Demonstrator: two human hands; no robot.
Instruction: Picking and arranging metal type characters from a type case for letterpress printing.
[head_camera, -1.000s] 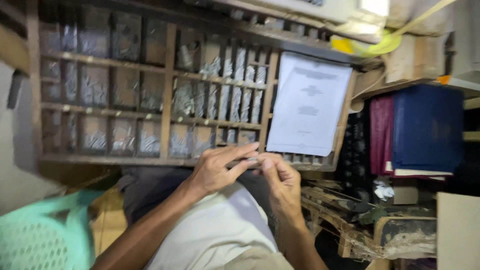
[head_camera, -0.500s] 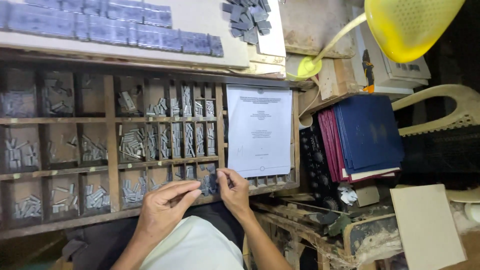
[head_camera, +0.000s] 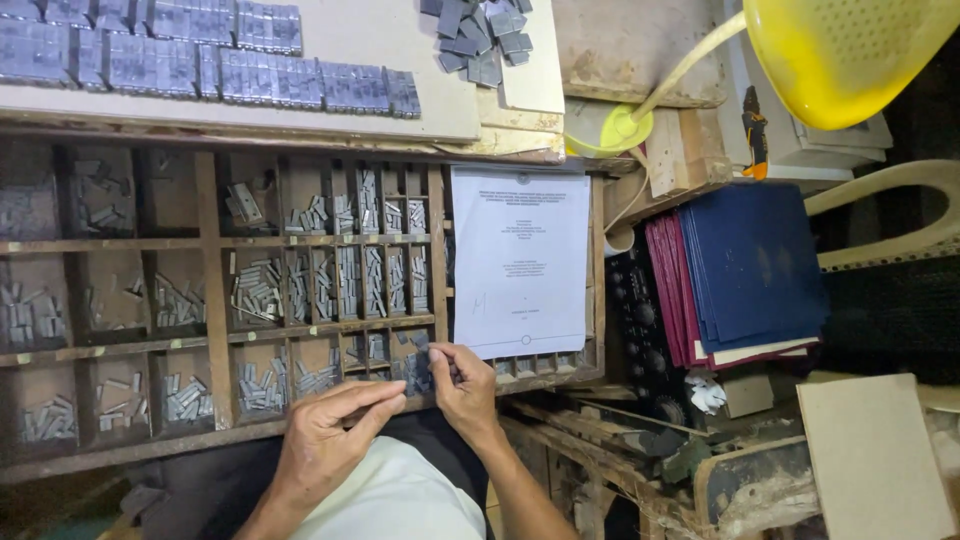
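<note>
Two hands at the front edge of a wooden type case.

Worked over one wooden type case, split into many small compartments, most holding grey metal sorts, too many to count. Right hand reached into a front-row compartment, grip pinched on a small clump of sorts, dull grey and narrow. Left hand lay just beside, fingers pressed together and stretched toward the right, touching the case's front rail; held item, if any, could not be told. One white printed sheet propped over the case's right end. One yellow lamp above. Composed type blocks on a board behind. Little free room: stacked dark blue books crowded the right.
</note>
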